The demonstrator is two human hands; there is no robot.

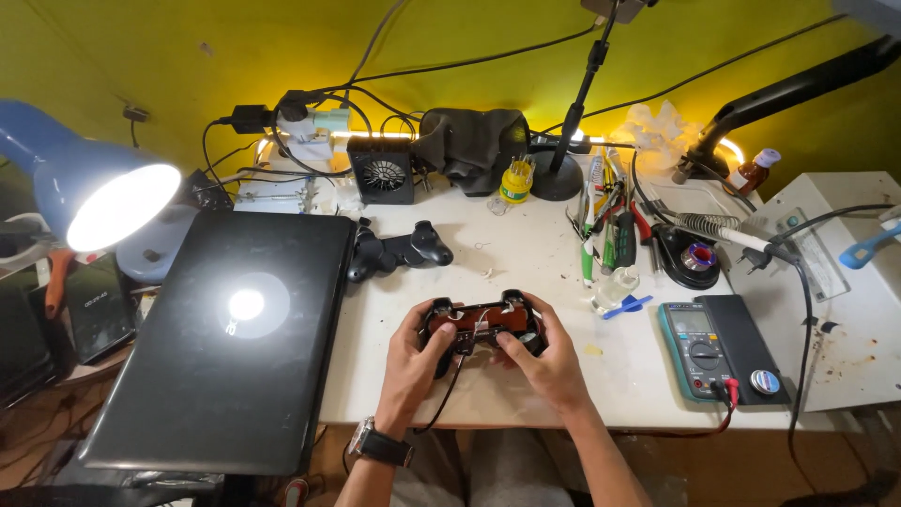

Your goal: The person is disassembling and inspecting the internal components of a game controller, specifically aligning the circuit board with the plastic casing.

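Note:
An opened black game controller [483, 324] with its brown circuit board showing sits between both my hands over the white desk [526, 253]. My left hand [413, 361], with a wristwatch on the wrist, grips the controller's left side. My right hand [544, 361] grips its right side, thumb resting on the board. A thin dark cable hangs from the controller toward my lap. A black controller shell half [399, 252] lies on the desk just beyond my hands.
A closed dark laptop [225, 338] lies at the left under a lit blue desk lamp [89, 188]. A multimeter [699, 347] sits at the right, a soldering iron stand [690, 253] and several hand tools [605, 230] behind it. A small fan [380, 171] stands at the back.

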